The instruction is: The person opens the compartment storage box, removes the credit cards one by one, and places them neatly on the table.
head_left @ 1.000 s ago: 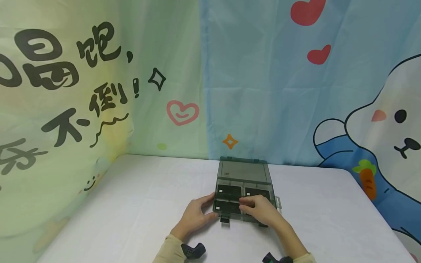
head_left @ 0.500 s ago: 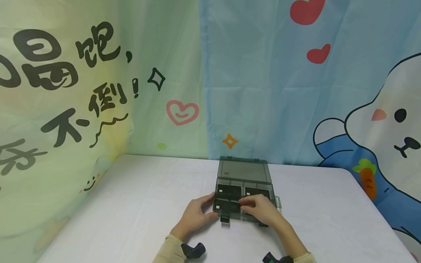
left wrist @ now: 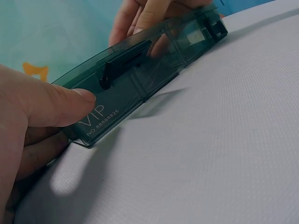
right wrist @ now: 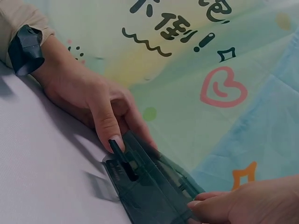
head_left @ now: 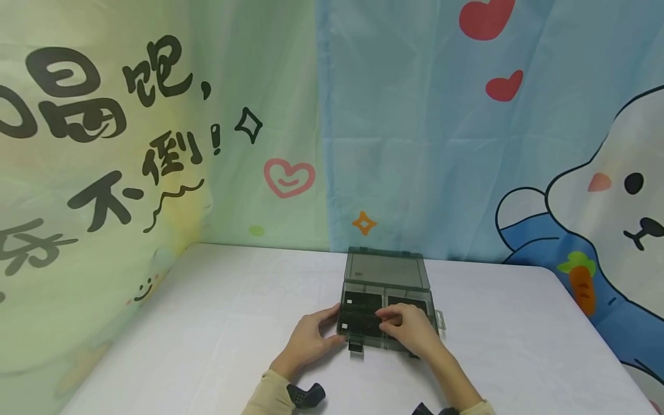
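A translucent dark green compartment box stands on the white table with its lid folded back. My left hand holds its left side, thumb at the near corner and fingers along the side. Inside, a black card with a small white square lies in the near left compartment. My right hand pinches this card at its right end, which looks raised. The lettering "VIP" shows through the box's front wall in the left wrist view. A second black card fills the far left compartment.
Another black card sits in the far right compartment, partly behind my right hand. Two front latches hang open, the left latch showing best. A pale loop handle sticks out at the box's right. A printed curtain closes off the back.
The near left card has come up slightly in my right fingers, and the pale divider strip between the two left cards is now covered. My left hand has stayed in place.
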Available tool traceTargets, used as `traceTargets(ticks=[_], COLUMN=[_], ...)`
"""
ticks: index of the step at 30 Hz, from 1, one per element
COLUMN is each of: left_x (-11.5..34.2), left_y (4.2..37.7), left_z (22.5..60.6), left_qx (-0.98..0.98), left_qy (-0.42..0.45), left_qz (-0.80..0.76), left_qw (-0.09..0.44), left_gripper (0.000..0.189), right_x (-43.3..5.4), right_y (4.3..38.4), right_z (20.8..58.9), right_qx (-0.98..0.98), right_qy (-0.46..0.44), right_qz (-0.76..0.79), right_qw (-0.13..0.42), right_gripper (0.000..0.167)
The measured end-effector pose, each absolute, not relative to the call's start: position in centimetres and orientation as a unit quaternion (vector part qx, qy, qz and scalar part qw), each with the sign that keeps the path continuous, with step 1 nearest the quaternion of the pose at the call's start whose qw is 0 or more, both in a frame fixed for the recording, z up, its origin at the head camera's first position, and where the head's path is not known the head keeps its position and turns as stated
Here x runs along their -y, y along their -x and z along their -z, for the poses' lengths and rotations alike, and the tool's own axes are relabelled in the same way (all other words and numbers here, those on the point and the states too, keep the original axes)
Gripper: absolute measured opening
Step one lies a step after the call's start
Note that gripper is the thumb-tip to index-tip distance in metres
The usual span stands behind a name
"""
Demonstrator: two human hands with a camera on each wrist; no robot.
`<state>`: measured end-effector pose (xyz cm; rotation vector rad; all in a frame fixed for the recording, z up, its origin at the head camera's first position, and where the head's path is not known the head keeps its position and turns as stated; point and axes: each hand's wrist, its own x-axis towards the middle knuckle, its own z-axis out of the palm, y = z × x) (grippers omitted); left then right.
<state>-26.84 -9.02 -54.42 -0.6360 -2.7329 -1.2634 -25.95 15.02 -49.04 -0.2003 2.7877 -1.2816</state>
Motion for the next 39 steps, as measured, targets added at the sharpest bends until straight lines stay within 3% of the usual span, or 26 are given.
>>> traceTargets(ticks=[12,27,39], left_x=[9.0,9.0,8.9], left_y=[26.8,26.7,26.9], left_z=[54.5,54.2,54.6], left_qx=[0.89,0.888,0.891], left_qy=[0.205,0.209,0.203], left_qz=[0.407,0.408,0.405], left_qw=[0.032,0.036,0.032], left_gripper=[0.07,0.07,0.07], right_x=[-15.0,-16.0,-16.5], right_y=[25.9,26.8,27.0], right_z=[49.1,49.4,49.8], right_qx=[-0.91,-0.869,-0.844], right_qy=[0.099,0.145,0.152], right_qz=[0.401,0.453,0.495], right_qw=[0.036,0.135,0.142], right_gripper=[0.022,0.036,0.039])
